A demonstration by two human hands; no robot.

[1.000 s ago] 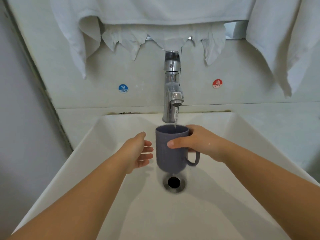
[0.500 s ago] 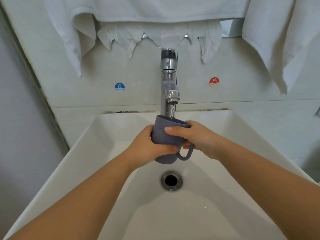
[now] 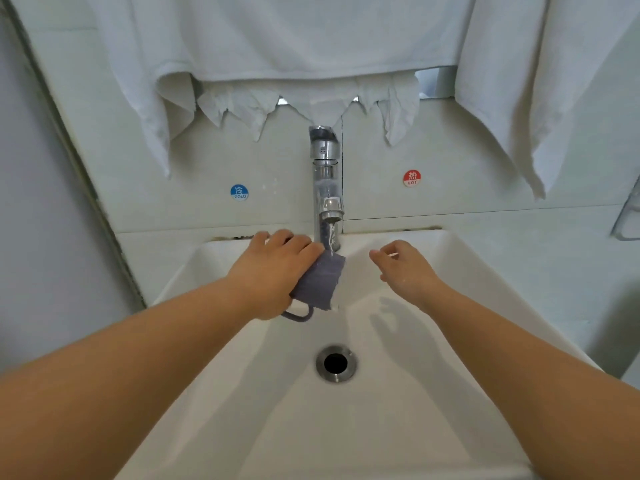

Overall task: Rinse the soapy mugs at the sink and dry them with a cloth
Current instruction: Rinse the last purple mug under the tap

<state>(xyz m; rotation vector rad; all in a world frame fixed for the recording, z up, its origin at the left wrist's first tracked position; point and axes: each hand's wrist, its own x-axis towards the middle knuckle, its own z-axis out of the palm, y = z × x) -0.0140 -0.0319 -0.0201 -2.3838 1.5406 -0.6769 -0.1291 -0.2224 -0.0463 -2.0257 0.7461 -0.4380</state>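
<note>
right hand point(image 3: 407, 271) released mug point(image 3: 320, 284) | left hand point(image 3: 273, 271) now grips, tilted

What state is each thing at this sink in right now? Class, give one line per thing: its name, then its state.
Tap: running, a thin stream falling from the spout.
Mug: tipped over on its side under the stream, handle pointing down.
Left hand: grips the mug.
Right hand: holds nothing, fingers relaxed, beside the mug.
Sink: drain unplugged.
Cloths: hanging above the tap, unused.
</note>
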